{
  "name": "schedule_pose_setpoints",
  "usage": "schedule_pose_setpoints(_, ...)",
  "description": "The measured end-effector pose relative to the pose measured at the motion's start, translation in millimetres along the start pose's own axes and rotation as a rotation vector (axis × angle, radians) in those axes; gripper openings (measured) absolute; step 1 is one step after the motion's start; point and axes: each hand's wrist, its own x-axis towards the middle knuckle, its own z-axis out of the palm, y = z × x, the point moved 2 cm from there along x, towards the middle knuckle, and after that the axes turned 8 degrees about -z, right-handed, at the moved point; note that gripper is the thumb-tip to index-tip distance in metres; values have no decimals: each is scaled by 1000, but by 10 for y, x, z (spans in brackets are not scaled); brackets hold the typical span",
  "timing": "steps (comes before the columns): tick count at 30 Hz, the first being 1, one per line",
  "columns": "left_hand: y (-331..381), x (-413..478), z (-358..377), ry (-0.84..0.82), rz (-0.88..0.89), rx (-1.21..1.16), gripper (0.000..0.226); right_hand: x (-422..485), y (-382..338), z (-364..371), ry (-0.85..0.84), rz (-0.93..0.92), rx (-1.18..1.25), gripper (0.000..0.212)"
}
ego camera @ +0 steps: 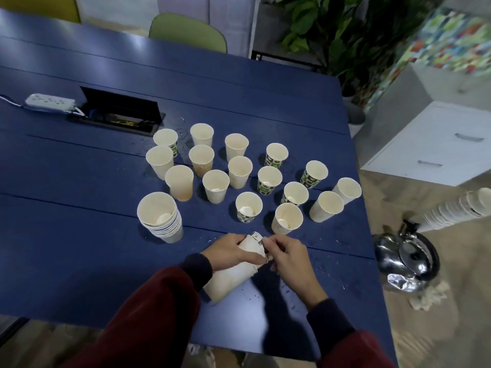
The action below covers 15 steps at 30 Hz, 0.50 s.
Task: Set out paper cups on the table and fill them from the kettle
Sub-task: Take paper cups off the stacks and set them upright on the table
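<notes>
While the left hand (231, 252) grips a nested stack (233, 272) of paper cups, tilted with its open end pointing away from the person, the right hand (288, 257) works at that open end. Right fingers (268, 244) are curled in, pinching the rim of the outermost cup; left fingers wrap round the stack's upper part. The stack's lower end sits at or just above the blue surface (79, 221), can't tell which.

Just beyond the hands: a cluster of single cups (240, 171) standing upright, mouths up, some plain, some with green-black print. At the cluster's near-left corner stands a second upright stack (162, 219). Droplets show on the surface around the cups.

The kettle (406, 258), shiny metal, sits on the floor off the surface's right edge, with crumpled paper (427, 296) just beside it. A long cup sleeve (457, 208) lies sideways past it.

Further back: power strip (50, 102) beside an open cable hatch (119, 112), white drawer cabinet (435, 144), plant (332, 30), green chair (186, 33).
</notes>
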Motion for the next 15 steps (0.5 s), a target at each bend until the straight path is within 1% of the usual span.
schedule_pose_setpoints(2, -26, 7, -16, -9, 13, 28, 27, -58, 12, -41, 95, 49, 91, 24)
schedule_pose_setpoints(4, -26, -8, -44, 5, 16, 47, 25, -142, 52, -204, 240, 77, 131, 22)
schedule_pose_setpoints(6, -31, -1, -56, 30, 26, 47, 30, -245, 154, -447, 398, 85, 35, 22)
schedule_pose_setpoints(8, 6, -3, -39, 42, 33, 34, 32, -342, 287, -706, 509, 103, -140, 24)
schedule_pose_setpoints(10, 50, -4, 19, 34, 39, 27, 34, -365, 391, -923, 546, 146, -278, 25)
schedule_pose_setpoints(12, 84, -5, 87, 27, 25, 28, 42, -285, 472, -1073, 513, 194, -372, 25)
schedule_pose_setpoints(15, 73, 22, 166, 48, -21, 49, 71, -100, 543, -1175, 451, 177, -394, 22)
